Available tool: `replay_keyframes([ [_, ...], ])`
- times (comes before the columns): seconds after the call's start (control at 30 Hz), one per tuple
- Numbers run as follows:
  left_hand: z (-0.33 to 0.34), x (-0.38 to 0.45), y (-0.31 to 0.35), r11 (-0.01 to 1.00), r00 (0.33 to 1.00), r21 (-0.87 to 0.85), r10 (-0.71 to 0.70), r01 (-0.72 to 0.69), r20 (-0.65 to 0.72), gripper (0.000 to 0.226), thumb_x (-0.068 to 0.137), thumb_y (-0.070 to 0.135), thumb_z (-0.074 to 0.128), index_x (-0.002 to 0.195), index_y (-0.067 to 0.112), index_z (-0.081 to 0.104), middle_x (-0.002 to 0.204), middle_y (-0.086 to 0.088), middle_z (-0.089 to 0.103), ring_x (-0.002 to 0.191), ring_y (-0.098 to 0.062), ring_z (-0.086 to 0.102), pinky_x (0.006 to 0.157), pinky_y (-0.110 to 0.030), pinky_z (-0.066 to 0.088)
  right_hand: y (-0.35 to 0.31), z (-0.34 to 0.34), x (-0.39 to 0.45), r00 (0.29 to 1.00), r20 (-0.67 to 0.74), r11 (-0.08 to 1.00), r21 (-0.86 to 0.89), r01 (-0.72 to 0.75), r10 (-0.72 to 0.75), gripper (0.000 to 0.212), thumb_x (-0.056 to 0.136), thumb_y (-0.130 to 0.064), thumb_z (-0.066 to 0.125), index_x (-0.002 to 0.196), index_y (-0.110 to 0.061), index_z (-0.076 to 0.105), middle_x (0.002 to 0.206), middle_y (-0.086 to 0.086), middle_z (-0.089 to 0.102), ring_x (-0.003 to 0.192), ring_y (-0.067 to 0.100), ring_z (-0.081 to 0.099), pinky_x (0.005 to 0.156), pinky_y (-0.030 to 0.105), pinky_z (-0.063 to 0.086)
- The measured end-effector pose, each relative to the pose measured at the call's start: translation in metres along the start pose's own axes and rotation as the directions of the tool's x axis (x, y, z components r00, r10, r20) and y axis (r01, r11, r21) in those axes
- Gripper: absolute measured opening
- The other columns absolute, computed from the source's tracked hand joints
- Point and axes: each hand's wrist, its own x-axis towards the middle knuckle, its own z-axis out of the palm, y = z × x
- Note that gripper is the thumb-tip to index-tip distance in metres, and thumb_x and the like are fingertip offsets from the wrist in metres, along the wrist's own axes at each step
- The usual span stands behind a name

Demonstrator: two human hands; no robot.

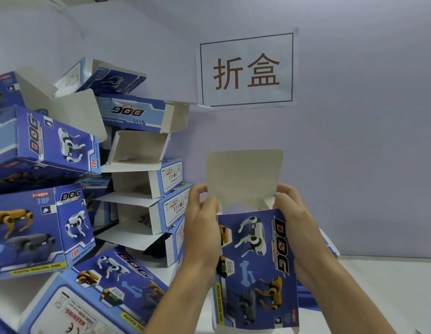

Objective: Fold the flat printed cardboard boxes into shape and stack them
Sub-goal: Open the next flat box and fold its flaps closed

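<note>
At lower centre of the frame the box is gripped on both sides by the left hand and right hand, apparently to square it; its lid is left upright; the stack is kept at left.

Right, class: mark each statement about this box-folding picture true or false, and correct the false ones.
1. Both hands hold the same box. True: the left hand and right hand grip the box at its two sides.
2. The box's top flap is tucked shut. False: the flap stands up, open.
3. A pile of boxes lies to the person's left. True: the pile fills that side.
4. The sign on the wall is blank. False: the sign bears two large printed characters.
5. The held box is plain brown. False: it is blue, with printed robot dogs.
</note>
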Motion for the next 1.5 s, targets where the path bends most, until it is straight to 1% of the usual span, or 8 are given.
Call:
replay_keyframes([
  [0.2, 0.000, 0.000, -0.001, 0.999, 0.999, 0.004, 0.037, -0.037, -0.028, 0.042, 0.100, 0.016, 0.039, 0.106, 0.053, 0.060, 0.095, -0.029, 0.054, 0.077, -0.034, 0.050, 0.068, -0.049, 0.042, -0.004, 0.002, -0.003, 1.000, 0.011, 0.999, 0.034, 0.015, -0.016, 0.032, 0.083, -0.030, 0.045, 0.105, -0.051, 0.057, 0.068, 0.011, 0.056, 0.057, 0.025, 0.056, 0.049, 0.033, 0.049],
  [0.4, 0.000, -0.004, -0.002, 0.978, 0.976, 0.056, 0.204, -0.199, -0.080, 0.028, 0.080, 0.033, 0.038, 0.081, 0.025, 0.065, 0.089, -0.017, 0.062, 0.068, -0.017, 0.054, 0.047, -0.029, 0.042, 0.004, 0.003, -0.004, 0.993, -0.056, 0.987, 0.116, 0.107, -0.101, 0.019, 0.089, -0.034, 0.045, 0.089, -0.024, 0.061, 0.073, 0.013, 0.064, 0.061, 0.029, 0.062, 0.056, 0.036, 0.048],
  [0.7, -0.004, 0.001, -0.011, 0.985, 0.978, -0.078, 0.140, -0.154, -0.157, 0.033, 0.097, 0.020, 0.037, 0.078, 0.015, 0.064, 0.109, -0.008, 0.070, 0.096, -0.028, 0.071, 0.061, -0.032, 0.057, 0.006, 0.003, -0.011, 0.995, -0.066, 0.990, 0.120, 0.077, -0.070, 0.032, 0.097, -0.036, 0.040, 0.082, -0.024, 0.065, 0.083, 0.019, 0.071, 0.059, 0.026, 0.067, 0.054, 0.033, 0.051],
  [0.93, -0.012, 0.008, -0.001, 0.985, 0.983, -0.158, 0.047, -0.076, -0.179, 0.031, 0.106, 0.021, 0.035, 0.117, 0.032, 0.061, 0.123, -0.004, 0.062, 0.100, -0.030, 0.060, 0.083, -0.048, 0.052, -0.010, -0.010, -0.011, 0.931, 0.361, 0.957, 0.283, -0.058, -0.050, 0.075, 0.072, -0.014, 0.058, 0.140, -0.042, 0.046, 0.134, 0.022, 0.060, 0.113, 0.049, 0.061, 0.093, 0.059, 0.053],
  [1.03, -0.016, 0.009, 0.002, 0.971, 0.998, -0.238, -0.045, 0.032, -0.053, 0.028, 0.105, 0.024, 0.036, 0.118, 0.029, 0.061, 0.102, -0.011, 0.061, 0.077, -0.024, 0.055, 0.066, -0.034, 0.044, -0.009, -0.013, -0.013, 0.948, 0.308, 0.983, 0.183, 0.018, -0.075, 0.074, 0.077, -0.017, 0.076, 0.135, -0.055, 0.048, 0.118, 0.016, 0.071, 0.098, 0.039, 0.071, 0.073, 0.045, 0.061],
  [1.2, -0.020, 0.014, -0.006, 0.994, 0.993, -0.016, -0.103, 0.104, 0.051, 0.024, 0.103, 0.027, 0.042, 0.113, 0.034, 0.063, 0.119, 0.005, 0.068, 0.107, -0.012, 0.064, 0.081, -0.029, 0.049, -0.008, -0.024, -0.006, 0.982, -0.092, 0.958, 0.220, 0.183, -0.166, 0.049, 0.078, -0.043, 0.066, 0.122, -0.022, 0.063, 0.095, 0.009, 0.075, 0.077, 0.025, 0.074, 0.059, 0.034, 0.059],
  [1.37, -0.032, 0.021, -0.007, 0.984, 0.982, 0.071, -0.172, 0.166, 0.083, 0.024, 0.102, 0.030, 0.046, 0.112, 0.026, 0.067, 0.107, 0.000, 0.076, 0.088, -0.016, 0.073, 0.070, -0.029, 0.054, -0.014, -0.049, -0.011, 1.000, -0.013, 0.934, 0.357, -0.003, 0.008, 0.027, 0.078, -0.044, 0.062, 0.076, -0.021, 0.077, 0.075, 0.010, 0.075, 0.057, 0.025, 0.071, 0.049, 0.030, 0.057],
  [1.5, -0.038, 0.022, -0.012, 0.969, 0.965, -0.047, -0.235, 0.241, 0.115, 0.031, 0.095, 0.041, 0.055, 0.117, 0.022, 0.066, 0.099, -0.001, 0.077, 0.074, -0.020, 0.073, 0.060, -0.030, 0.054, -0.019, -0.053, -0.006, 0.988, 0.085, 0.910, 0.384, -0.155, 0.132, 0.025, 0.079, -0.034, 0.065, 0.086, -0.013, 0.077, 0.078, 0.015, 0.074, 0.060, 0.029, 0.071, 0.052, 0.032, 0.059],
])
